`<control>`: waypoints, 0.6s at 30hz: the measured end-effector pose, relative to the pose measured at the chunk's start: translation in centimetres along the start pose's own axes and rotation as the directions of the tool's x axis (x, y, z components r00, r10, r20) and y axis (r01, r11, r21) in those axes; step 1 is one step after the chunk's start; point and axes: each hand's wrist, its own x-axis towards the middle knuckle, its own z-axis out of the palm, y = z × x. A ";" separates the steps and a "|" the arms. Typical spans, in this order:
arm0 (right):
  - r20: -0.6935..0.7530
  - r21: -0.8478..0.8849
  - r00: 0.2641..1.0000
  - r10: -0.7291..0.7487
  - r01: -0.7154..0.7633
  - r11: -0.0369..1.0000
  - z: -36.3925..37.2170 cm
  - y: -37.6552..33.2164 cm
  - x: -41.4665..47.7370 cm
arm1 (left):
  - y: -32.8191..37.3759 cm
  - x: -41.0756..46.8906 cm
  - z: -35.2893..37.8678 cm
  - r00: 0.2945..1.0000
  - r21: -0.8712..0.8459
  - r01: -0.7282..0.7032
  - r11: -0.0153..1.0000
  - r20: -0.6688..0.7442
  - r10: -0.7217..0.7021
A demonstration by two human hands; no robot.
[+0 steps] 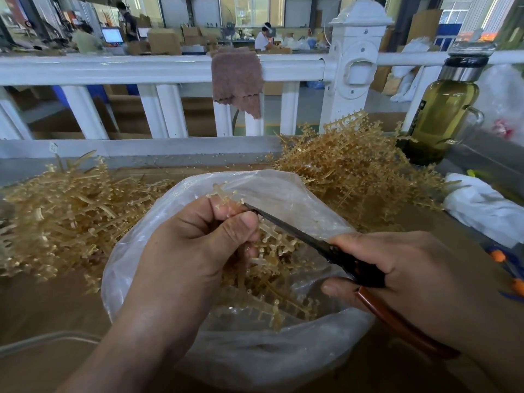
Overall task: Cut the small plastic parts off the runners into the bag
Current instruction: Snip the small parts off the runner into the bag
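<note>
Runner (226, 198): a translucent, straw-coloured plastic stem with short side branches, each ending in a small knob-like part. It is held upright over the mouth of the bag (283, 191). Its top stands above the fingers and its lower length hangs down into the opening.

Left hand (192, 245): curled round the runner, with the thumb pressed across the stem.

Right hand (402, 273): wrapped round the red-brown handles of the scissors (289, 226). The dark blades appear as one narrow strip, and their tip meets the runner just beside the left thumb.

Bag: clear, crinkled film, open at the top, with more branched pieces lying inside.

Loose runners: one heap (62, 205) lies left of the bag and a second heap (354, 165) lies behind it to the right.

Work surface: a brown tabletop (51, 302). At the right it carries a white crumpled sheet (482, 205) and, at the edge, an orange-handled tool (510, 270).

Rear edge: a white railing (113, 69) with a brown cloth (236, 78) draped over its top bar. A glass bottle (442, 109) of yellow-green liquid stands at the far right.

Background: a workshop hall with cartons, windows and seated workers.
</note>
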 end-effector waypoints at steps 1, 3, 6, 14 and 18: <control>0.006 0.016 1.000 0.010 -0.010 1.000 0.1 0.1 0.0 | -0.1 0.0 0.0 1.000 0.011 0.012 1.000 0.006 -0.012; 0.013 0.046 1.000 0.027 -0.028 0.999 0.4 0.2 0.1 | -0.2 -0.1 -0.2 1.000 0.054 0.027 0.998 0.006 -0.027; 0.022 0.061 0.999 0.042 -0.043 0.997 0.6 0.4 0.2 | -0.1 -0.1 0.0 0.999 0.033 0.030 0.999 0.011 -0.030; -0.007 0.053 0.999 0.049 -0.049 0.997 0.5 0.3 0.0 | 0.3 -0.2 0.2 1.000 0.016 -0.004 1.000 0.025 0.004; -0.019 0.051 0.999 0.039 -0.038 0.998 0.7 0.4 0.0 | 0.2 -0.4 0.4 1.000 0.039 -0.014 0.999 0.025 0.013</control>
